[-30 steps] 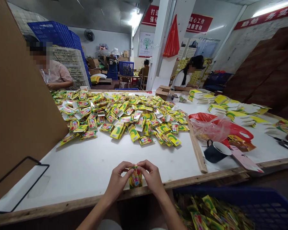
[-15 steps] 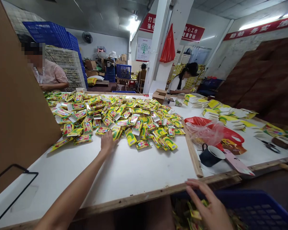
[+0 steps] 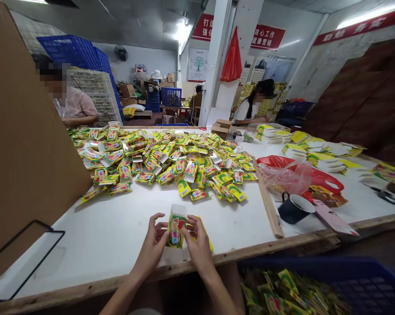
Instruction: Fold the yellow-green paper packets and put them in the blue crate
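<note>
Near the table's front edge, a small green and yellow printed box (image 3: 176,229) is held upright between my two hands, its white flap standing up at the top. My left hand (image 3: 155,240) pinches its left side with thumb and fingers. On the right side, my right hand (image 3: 197,245) grips it with the thumb on the printed face. A second yellow piece (image 3: 211,243) shows behind my right fingers; whether it is held or lies on the table I cannot tell. Beyond my hands spreads a large heap of similar boxes (image 3: 164,159), several with white flaps open.
A cardboard panel (image 3: 36,131) and a black wire frame (image 3: 29,223) stand at left. A wooden strip (image 3: 270,205) divides the table; a dark mug (image 3: 295,208) and red bag (image 3: 325,177) lie past it. A blue basket (image 3: 368,275) of packets is below right. Two co-workers sit opposite.
My left hand has come back from the heap to the front edge with a box. My right hand has moved left from above the basket and now grips the box too.
</note>
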Motion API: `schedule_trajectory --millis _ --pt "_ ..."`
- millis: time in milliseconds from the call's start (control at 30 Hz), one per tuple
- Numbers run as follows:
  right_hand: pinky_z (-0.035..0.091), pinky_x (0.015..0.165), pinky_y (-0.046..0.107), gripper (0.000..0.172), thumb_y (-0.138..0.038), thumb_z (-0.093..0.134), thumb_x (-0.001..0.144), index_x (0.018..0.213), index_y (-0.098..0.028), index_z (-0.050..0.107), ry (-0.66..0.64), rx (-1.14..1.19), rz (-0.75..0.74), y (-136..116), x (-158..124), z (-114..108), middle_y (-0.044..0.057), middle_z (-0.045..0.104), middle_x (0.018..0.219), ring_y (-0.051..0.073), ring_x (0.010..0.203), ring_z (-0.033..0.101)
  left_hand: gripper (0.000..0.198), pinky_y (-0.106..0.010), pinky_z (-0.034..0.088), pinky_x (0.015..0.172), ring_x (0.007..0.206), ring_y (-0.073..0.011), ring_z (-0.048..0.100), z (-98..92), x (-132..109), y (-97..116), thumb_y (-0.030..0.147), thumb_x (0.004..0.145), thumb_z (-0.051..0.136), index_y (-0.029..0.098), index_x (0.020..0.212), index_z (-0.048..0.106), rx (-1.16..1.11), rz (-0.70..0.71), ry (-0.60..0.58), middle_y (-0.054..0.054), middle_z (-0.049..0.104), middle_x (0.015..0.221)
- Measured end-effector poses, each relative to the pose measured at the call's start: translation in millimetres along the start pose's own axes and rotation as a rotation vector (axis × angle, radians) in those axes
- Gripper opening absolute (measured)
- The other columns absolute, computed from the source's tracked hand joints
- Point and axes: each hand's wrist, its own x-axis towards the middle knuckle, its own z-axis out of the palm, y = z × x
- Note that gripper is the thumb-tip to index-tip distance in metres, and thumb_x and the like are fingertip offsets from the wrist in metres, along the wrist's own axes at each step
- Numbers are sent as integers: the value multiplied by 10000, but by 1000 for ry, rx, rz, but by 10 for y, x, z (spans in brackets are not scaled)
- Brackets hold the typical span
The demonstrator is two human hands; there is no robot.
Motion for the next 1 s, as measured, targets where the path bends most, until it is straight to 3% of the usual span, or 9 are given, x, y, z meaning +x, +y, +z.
schedule_trajectory --millis 167,333,500,700,867,1000 --pt "475 814 289 332 -229 491 861 1180 -183 414 -56 76 -57 29 -27 7 62 604 971 161 892 604 460 -291 479 785 915 -146 586 9 -141 60 352 903 435 256 1289 205 65 34 -156 -113 452 1227" --pt "480 745 271 288 -219 502 847 1133 -194 512 -186 -6 -37 77 -53 -64 47 613 954 156 817 610 421 -280 479 761 858 -141 591 -131 -129 17 315 887 470 232 1266 306 96 -16 -239 -90 507 1159" --pt "452 735 276 195 -273 483 872 847 -155 636 -199 -164 -131 19 106 -46 59 627 846 172 814 586 197 -293 458 849 939 -173 567 -145 -71 40 331 871 498 151 941 541 247 103 -78 -67 581 969" --pt "448 739 253 125 -210 526 842 936 -156 588 -137 -69 -145 -43 136 17 36 619 843 147 809 583 207 -290 452 890 1016 -161 548 -75 -122 22 302 891 468 188 1059 504 286 175 15 -62 575 1103" --pt "438 766 256 165 -279 554 849 832 -139 638 -175 -137 -240 -66 69 8 65 622 889 154 857 570 196 -274 461 833 939 -166 572 -17 -150 69 333 865 513 164 919 595 342 180 71 -52 617 979" --pt "442 694 245 147 -260 563 828 837 -130 631 -117 -170 -169 -70 100 40 44 624 797 135 747 571 245 -262 476 765 861 -163 582 31 -87 83 369 835 549 142 917 590 214 85 127 -53 624 906"
